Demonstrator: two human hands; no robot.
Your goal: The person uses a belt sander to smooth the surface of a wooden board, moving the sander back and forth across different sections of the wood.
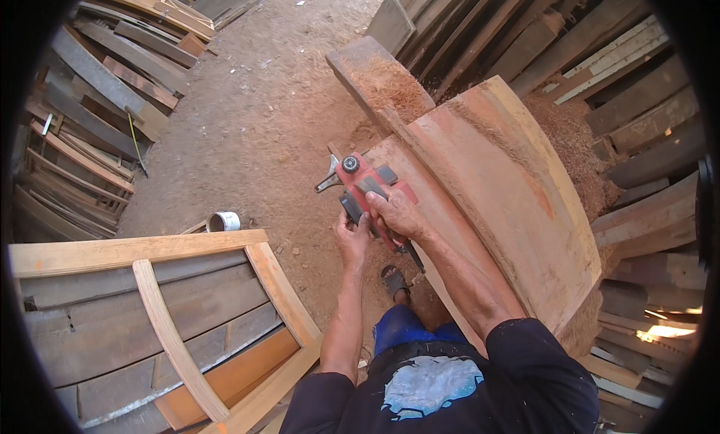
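A red electric planer (360,176) with a round black front knob is held over the near-left edge of a workbench (409,175). My right hand (397,214) wraps round its rear body, thumb on top. With its fingers closed on a dark part at the planer's left side, my left hand (352,237) steadies it. Some of the fingers of both hands are hidden behind the tool. A black cord comes off its rear below my right hand. Just beyond its front, a grey metal clamp-like piece (328,178) sticks out to the left.
A wide thick wood slab (510,194) lies on the bench to my right. Wood shavings (386,88) cover a plank (349,55) ahead. A wooden frame (142,252) stands at lower left, a white can (223,222) beyond it. Stacked boards (135,52) line both sides.
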